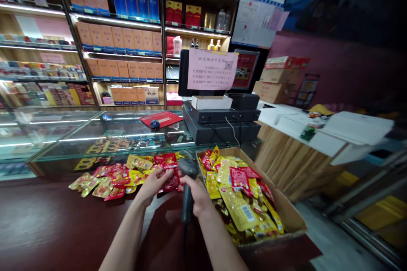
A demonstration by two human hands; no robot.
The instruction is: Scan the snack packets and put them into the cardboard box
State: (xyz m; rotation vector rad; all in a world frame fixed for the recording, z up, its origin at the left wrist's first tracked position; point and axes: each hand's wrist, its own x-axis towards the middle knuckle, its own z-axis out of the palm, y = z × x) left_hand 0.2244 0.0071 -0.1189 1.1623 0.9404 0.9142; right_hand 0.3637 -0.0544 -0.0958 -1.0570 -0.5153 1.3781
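My right hand [197, 194] is wrapped round the handle of a dark handheld barcode scanner [188, 169], whose head points away from me. Close to its left, my left hand [154, 186] pinches a red snack packet [172, 183] just beside the scanner head. Beyond and left of that hand, a loose pile of red and gold snack packets [119, 174] lies on the dark red counter [73, 220]. To the right of the scanner stands an open cardboard box [281, 192] full of yellow and red packets [237, 209], some with barcodes facing up.
A glass display case [85, 131] borders the counter's far side. On it are a red mat [168, 118], a computer mouse [154, 124] and a black till [219, 129] with a monitor bearing a pink notice [211, 70]. Shelves of boxed goods [121, 39] rise behind.
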